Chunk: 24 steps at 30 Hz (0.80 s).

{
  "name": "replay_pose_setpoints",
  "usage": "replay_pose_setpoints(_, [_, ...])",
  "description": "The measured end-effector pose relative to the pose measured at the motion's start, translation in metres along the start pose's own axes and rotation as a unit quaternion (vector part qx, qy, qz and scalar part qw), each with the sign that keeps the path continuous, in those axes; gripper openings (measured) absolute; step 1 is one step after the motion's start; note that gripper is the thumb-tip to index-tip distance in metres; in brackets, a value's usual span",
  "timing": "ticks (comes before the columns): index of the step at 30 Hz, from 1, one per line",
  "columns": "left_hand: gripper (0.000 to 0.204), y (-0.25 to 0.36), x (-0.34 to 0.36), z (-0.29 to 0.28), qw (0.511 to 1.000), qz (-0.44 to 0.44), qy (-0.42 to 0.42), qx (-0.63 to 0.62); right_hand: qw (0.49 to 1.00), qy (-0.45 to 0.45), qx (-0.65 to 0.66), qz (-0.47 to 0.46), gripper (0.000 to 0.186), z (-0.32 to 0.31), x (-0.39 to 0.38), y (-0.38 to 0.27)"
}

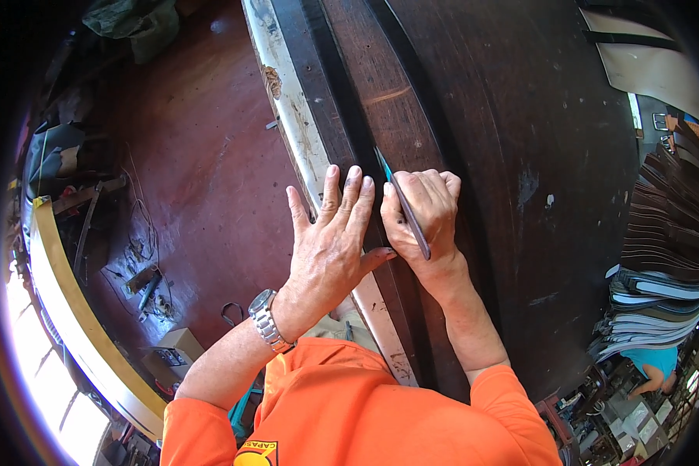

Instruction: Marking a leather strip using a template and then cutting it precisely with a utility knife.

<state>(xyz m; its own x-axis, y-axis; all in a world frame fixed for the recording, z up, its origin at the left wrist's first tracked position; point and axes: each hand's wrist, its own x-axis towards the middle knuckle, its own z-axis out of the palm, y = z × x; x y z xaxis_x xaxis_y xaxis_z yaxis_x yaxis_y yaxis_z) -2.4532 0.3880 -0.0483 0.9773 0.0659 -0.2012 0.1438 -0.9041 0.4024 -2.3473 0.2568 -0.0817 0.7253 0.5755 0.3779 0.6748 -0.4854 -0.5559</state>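
Note:
My left hand [330, 237] lies with its fingers stretched out on a long black strap [338, 78] near the table's left edge. A steel watch is on that wrist. Just to its right, my right hand [427, 213] is closed round a slim pointed tool [412, 216]. The tool has a dark brown handle and a teal section near its tip. Tilted forward and left, it has its tip at the right edge of the black strap. Another black strap [412, 62] runs alongside, to the right of my right hand.
The dark wooden table [520, 116] has a pale, worn edge strip [291, 85] on its left. Brown and grey leather strips [668, 225] are piled at the right, with a pale sheet [656, 74] beyond. Cables and tools [147, 287] lie on the reddish floor [202, 155]. Another person [652, 365] is at lower right.

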Motion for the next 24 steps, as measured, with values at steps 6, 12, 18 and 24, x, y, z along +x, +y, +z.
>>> replay_pose_setpoints(6, [0.085, -0.010, 0.012, -0.008, 0.998, 0.000, 0.054, -0.017, 1.000, -0.012, -0.009, 0.004, 0.006, -0.005, 0.001, -0.002])
replay_pose_setpoints(12, [0.088, -0.034, 0.048, -0.022, 0.997, -0.014, 0.072, 0.004, 1.000, -0.010, -0.001, -0.001, 0.007, -0.005, 0.002, -0.002])
replay_pose_setpoints(18, [0.087, -0.031, 0.051, -0.027, 1.000, -0.010, 0.029, -0.002, 1.000, -0.014, 0.007, 0.004, 0.009, -0.002, 0.003, 0.001])
replay_pose_setpoints(24, [0.088, -0.032, 0.051, -0.027, 1.000, -0.003, 0.022, -0.009, 1.000, -0.008, 0.010, 0.000, 0.009, 0.004, 0.017, 0.004])
